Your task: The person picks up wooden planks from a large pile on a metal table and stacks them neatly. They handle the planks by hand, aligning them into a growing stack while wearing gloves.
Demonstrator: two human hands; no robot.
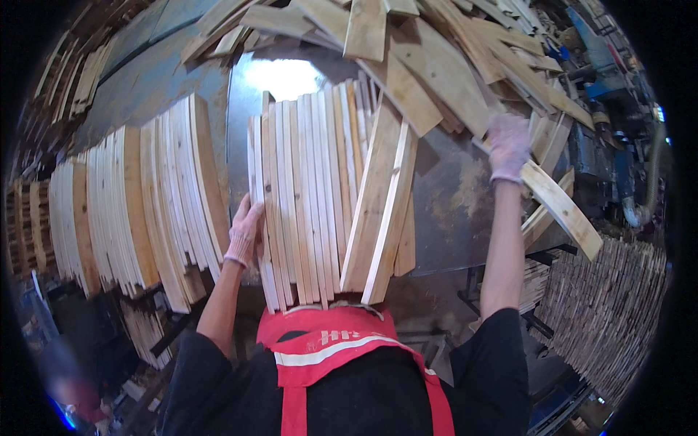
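My left hand, in a pale knit glove, rests against the left side of a row of wooden boards standing on edge in front of me. At that row's right end, several boards lean at a slant. My right hand, in a similar glove, is stretched out to the right, at a short wooden board that sticks out to the lower right from under it. Whether the fingers close around that board cannot be made out. A loose pile of boards lies just beyond the right hand.
More rows of boards on edge stand left on the metal table. A large stack of thin wood strips is at the lower right, with blue machinery at the upper right. Another person is at the lower left.
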